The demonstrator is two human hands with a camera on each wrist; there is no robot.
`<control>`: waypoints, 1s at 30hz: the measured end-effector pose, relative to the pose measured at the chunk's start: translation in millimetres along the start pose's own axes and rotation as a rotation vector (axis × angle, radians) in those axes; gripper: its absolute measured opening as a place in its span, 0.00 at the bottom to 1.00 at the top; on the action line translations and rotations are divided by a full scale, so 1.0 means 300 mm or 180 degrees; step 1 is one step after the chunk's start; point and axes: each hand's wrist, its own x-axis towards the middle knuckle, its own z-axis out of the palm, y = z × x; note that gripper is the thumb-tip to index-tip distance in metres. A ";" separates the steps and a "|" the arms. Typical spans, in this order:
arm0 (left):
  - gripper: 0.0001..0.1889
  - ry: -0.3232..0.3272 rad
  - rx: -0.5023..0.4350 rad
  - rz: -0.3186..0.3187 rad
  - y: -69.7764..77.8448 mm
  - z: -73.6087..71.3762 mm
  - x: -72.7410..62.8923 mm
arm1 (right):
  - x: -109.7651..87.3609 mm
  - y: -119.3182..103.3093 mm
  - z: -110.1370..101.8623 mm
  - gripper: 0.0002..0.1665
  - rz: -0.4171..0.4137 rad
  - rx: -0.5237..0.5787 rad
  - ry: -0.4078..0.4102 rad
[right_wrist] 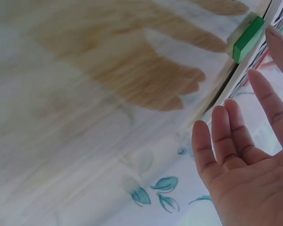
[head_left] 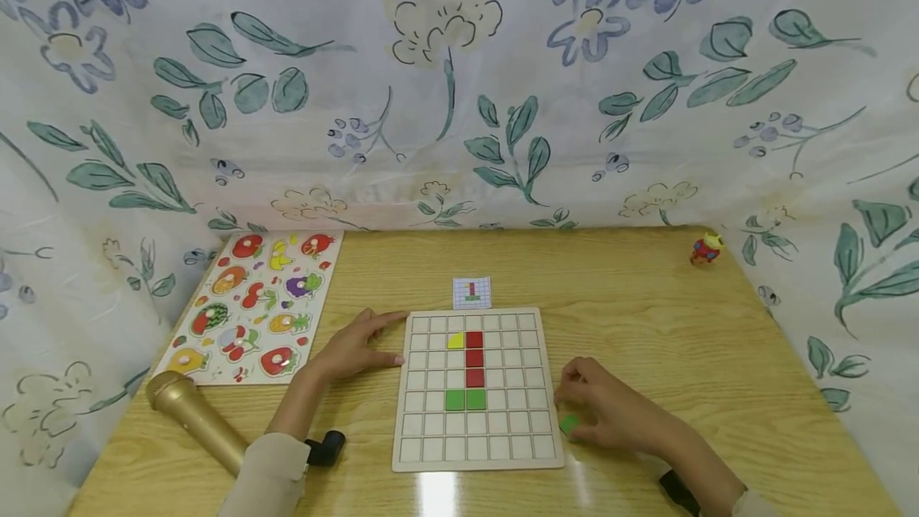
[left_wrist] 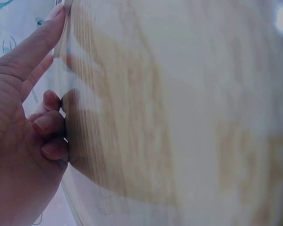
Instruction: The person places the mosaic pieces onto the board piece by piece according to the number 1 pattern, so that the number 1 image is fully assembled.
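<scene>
A pale wooden grid board [head_left: 424, 425] lies on the table in the head view. On it are a yellow quarter-round tile [head_left: 456, 341], a column of three red tiles [head_left: 475, 358] and two green tiles [head_left: 455, 400]. My left hand [head_left: 352, 353] touches the board's left edge with straight index finger and thumb; in the left wrist view its other fingers curl against the tabletop. Beside the board's lower right edge lies a loose green tile [head_left: 569, 424]. Around this tile [right_wrist: 248, 40] my right hand [right_wrist: 250, 172] spreads thumb and index finger, a gap showing between them and it.
Just behind the board lies a small printed card [head_left: 471, 293] with a coloured grid pattern. A fruit puzzle board [head_left: 211, 374] and a gold microphone [head_left: 201, 421] are at left. Far right stands a small red and yellow toy [head_left: 707, 248]. Floral cloth [head_left: 431, 182] hangs behind the table.
</scene>
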 end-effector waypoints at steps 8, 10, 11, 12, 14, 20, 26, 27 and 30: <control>0.41 -0.0003 0.0012 -0.0050 0.000 0.003 0.003 | -0.028 0.013 0.002 0.20 0.0002 -0.0209 0.0045; 0.41 -0.0007 0.0016 -0.0049 -0.001 0.003 0.004 | -0.030 0.012 0.005 0.19 -0.0015 -0.0246 0.0070; 0.41 -0.0006 0.0013 -0.0049 -0.001 0.004 0.004 | -0.031 0.012 0.006 0.19 -0.0020 -0.0259 0.0077; 0.42 -0.0005 0.0021 -0.0045 -0.001 0.004 0.004 | -0.031 0.012 0.007 0.18 -0.0041 -0.0260 0.0086; 0.42 0.0002 0.0024 -0.0038 0.000 0.003 0.004 | -0.031 0.012 0.008 0.18 -0.0075 -0.0283 0.0101; 0.41 0.0015 0.0036 -0.0006 0.002 0.000 0.002 | -0.025 0.017 0.008 0.17 -0.0138 -0.0359 0.0110; 0.41 0.0001 0.0038 -0.0010 0.002 0.000 0.001 | -0.024 0.020 0.009 0.16 -0.0146 -0.0367 0.0089; 0.41 0.0001 0.0042 -0.0004 0.001 -0.001 0.001 | -0.025 0.021 0.010 0.15 -0.0150 -0.0364 0.0089; 0.41 0.0014 0.0032 0.0002 -0.002 0.000 -0.001 | -0.027 0.022 0.012 0.14 -0.0172 -0.0346 0.0099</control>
